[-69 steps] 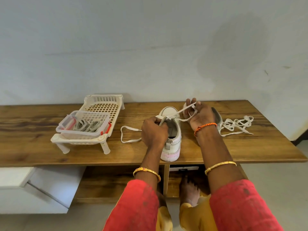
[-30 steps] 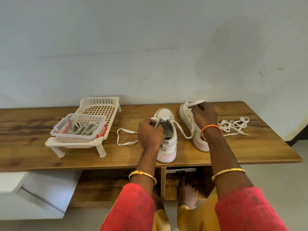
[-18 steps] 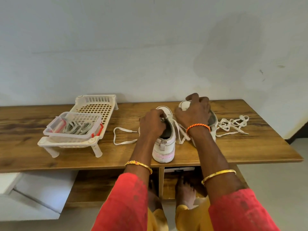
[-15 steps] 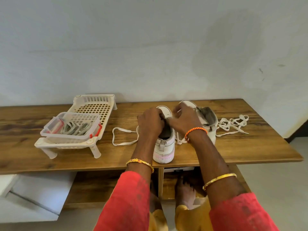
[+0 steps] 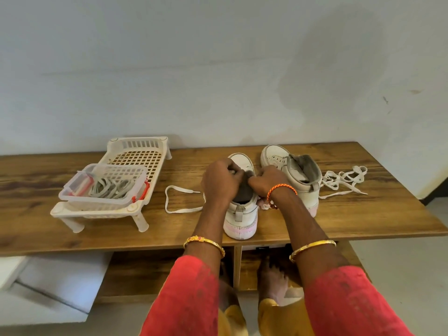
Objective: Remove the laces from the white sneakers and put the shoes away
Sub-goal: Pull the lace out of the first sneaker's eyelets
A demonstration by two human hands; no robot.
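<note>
While the near sneaker stands heel-first at the table edge, left hand and right hand curl round its collar from both sides; lace trails left. Second sneaker just right, loose lace beyond.

both hands grip the near sneaker beside the unlaced one on the table.

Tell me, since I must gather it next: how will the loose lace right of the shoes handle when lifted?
The loose lace lies in tangled loops, so it is probably floppy and will dangle. It looks flat and thin, likely very light. Loops may snag.
</note>
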